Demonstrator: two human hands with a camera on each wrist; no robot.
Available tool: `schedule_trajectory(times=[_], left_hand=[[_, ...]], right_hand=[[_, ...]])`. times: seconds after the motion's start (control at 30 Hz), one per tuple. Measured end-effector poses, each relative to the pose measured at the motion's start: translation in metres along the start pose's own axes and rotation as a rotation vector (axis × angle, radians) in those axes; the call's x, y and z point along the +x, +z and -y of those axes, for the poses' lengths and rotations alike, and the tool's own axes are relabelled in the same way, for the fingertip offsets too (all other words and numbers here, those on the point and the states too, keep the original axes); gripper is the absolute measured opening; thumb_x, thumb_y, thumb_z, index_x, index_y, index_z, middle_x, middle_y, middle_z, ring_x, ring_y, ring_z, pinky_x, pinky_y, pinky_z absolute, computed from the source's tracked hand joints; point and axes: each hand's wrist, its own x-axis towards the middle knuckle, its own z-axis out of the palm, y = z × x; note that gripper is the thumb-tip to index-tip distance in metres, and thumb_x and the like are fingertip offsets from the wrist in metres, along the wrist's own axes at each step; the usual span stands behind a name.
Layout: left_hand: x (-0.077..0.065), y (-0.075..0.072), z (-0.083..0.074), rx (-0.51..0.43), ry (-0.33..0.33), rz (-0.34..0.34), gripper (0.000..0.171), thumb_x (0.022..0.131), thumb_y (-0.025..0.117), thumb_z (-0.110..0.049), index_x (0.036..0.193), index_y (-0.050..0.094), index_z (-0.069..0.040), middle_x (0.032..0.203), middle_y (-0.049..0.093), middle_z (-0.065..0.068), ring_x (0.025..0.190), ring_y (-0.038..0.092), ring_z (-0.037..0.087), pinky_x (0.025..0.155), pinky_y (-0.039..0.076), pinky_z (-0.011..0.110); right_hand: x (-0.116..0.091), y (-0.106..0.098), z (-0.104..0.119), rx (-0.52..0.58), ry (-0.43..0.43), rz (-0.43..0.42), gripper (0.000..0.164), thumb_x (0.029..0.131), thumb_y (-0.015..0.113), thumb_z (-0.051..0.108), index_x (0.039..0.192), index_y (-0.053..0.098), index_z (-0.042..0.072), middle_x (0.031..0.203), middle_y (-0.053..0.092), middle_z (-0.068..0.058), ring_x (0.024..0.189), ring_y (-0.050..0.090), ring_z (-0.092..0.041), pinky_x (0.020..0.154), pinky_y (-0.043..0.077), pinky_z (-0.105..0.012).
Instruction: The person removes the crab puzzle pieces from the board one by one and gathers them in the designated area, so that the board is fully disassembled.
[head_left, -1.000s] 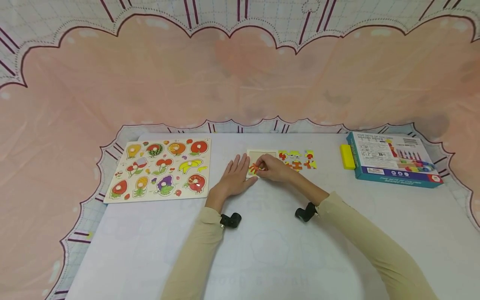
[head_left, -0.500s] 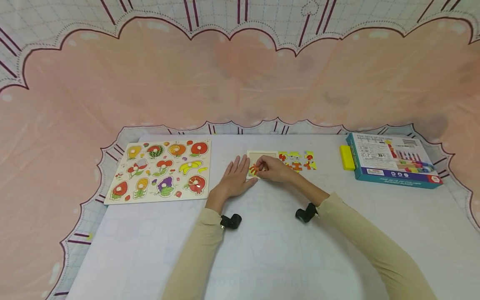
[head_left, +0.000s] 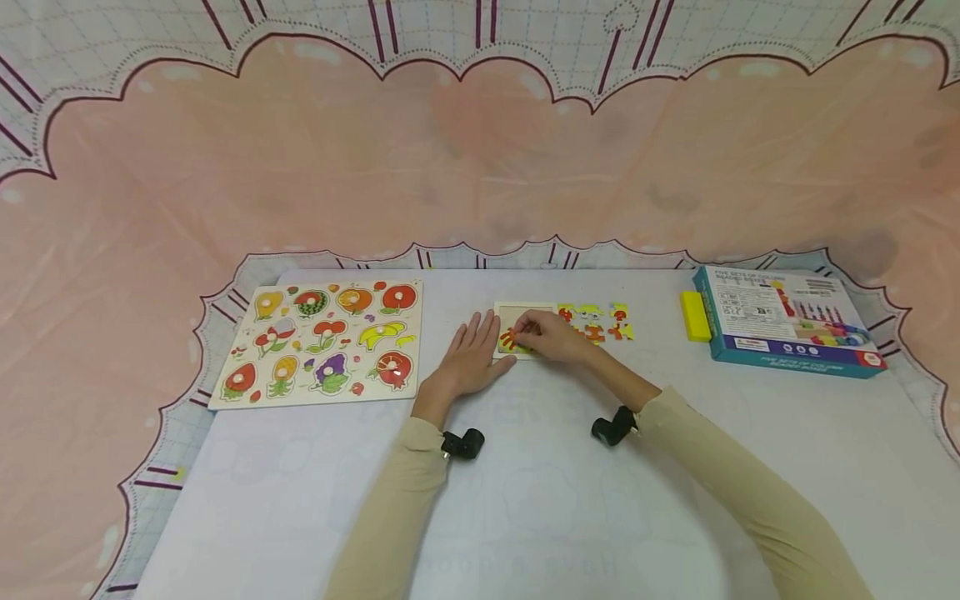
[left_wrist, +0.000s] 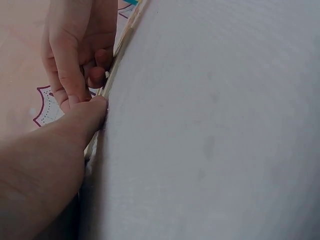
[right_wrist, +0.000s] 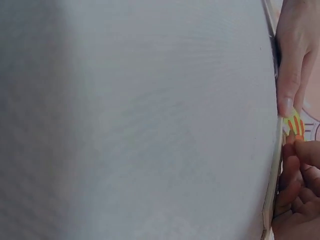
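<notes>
My left hand [head_left: 468,360] lies flat with straight fingers along the left side of a small wooden puzzle tray [head_left: 525,307], its thumb at the tray's near left corner. Over the tray, my right hand [head_left: 551,337] has curled fingers and pinches a red-and-yellow puzzle piece [head_left: 507,339] at the tray's lower left. The right wrist view shows this piece [right_wrist: 296,123] between the two hands, orange stripes on yellow. Part of the tray is hidden under the right hand. Several loose puzzle pieces [head_left: 592,333] in yellow, red and green lie right of the tray.
A fruit puzzle board [head_left: 322,342] lies on the white table [head_left: 525,500] to the left. At the right rest a yellow block [head_left: 695,316] and a blue-edged box [head_left: 791,321]. A patterned cloth [head_left: 480,167] hangs behind the table.
The right hand's fingers have shifted slightly over the piece at the tray's lower left. The left hand stays in place, and the loose pieces have not moved.
</notes>
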Motion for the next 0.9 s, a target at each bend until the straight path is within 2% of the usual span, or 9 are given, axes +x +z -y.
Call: schedule_trajectory(times=[0.2,0.43,0.53,0.67,0.9], left_hand=[[0.001,0.001,-0.001,-0.002,0.005,0.000,0.079,0.101,0.035,-0.052,0.156,0.002,-0.008,0.165,-0.005,0.007,0.153,-0.011,0.025,0.125,-0.003,0.043],[0.001,0.001,0.000,-0.006,0.002,0.004,0.079,0.101,0.035,-0.053,0.156,0.001,-0.008,0.165,-0.006,0.006,0.153,-0.011,0.025,0.125,-0.003,0.043],[0.001,-0.001,0.000,-0.011,-0.006,0.010,0.079,0.101,0.034,-0.054,0.157,0.001,-0.009,0.165,-0.007,0.006,0.153,-0.012,0.024,0.125,-0.004,0.043],[0.000,-0.003,0.000,-0.018,-0.011,0.011,0.079,0.101,0.035,-0.054,0.157,0.001,-0.009,0.165,-0.008,0.005,0.153,-0.012,0.024,0.125,-0.005,0.043],[-0.001,-0.003,-0.001,-0.023,-0.002,0.008,0.079,0.101,0.036,-0.052,0.157,0.002,-0.008,0.165,-0.007,0.007,0.153,-0.011,0.026,0.125,-0.004,0.044]], right_hand=[[0.001,-0.003,-0.002,0.049,0.017,0.004,0.016,0.097,0.059,0.016,0.103,0.064,0.002,0.097,0.064,-0.009,0.085,0.052,-0.016,0.076,0.044,-0.021],[0.000,-0.013,-0.003,0.231,0.124,0.014,0.023,0.096,0.061,0.022,0.109,0.063,0.003,0.099,0.066,-0.007,0.083,0.056,-0.015,0.072,0.048,-0.019],[-0.004,-0.021,-0.003,0.261,0.159,-0.002,0.025,0.096,0.060,0.024,0.112,0.062,0.004,0.105,0.065,-0.008,0.088,0.056,-0.016,0.075,0.048,-0.019],[-0.010,-0.030,-0.007,0.254,0.195,-0.028,0.027,0.097,0.059,0.026,0.114,0.060,0.005,0.108,0.063,-0.009,0.089,0.054,-0.017,0.072,0.047,-0.020],[-0.018,-0.034,-0.020,0.297,0.204,-0.046,0.026,0.098,0.058,0.020,0.113,0.059,-0.001,0.096,0.062,-0.006,0.078,0.053,-0.013,0.065,0.045,-0.019]])
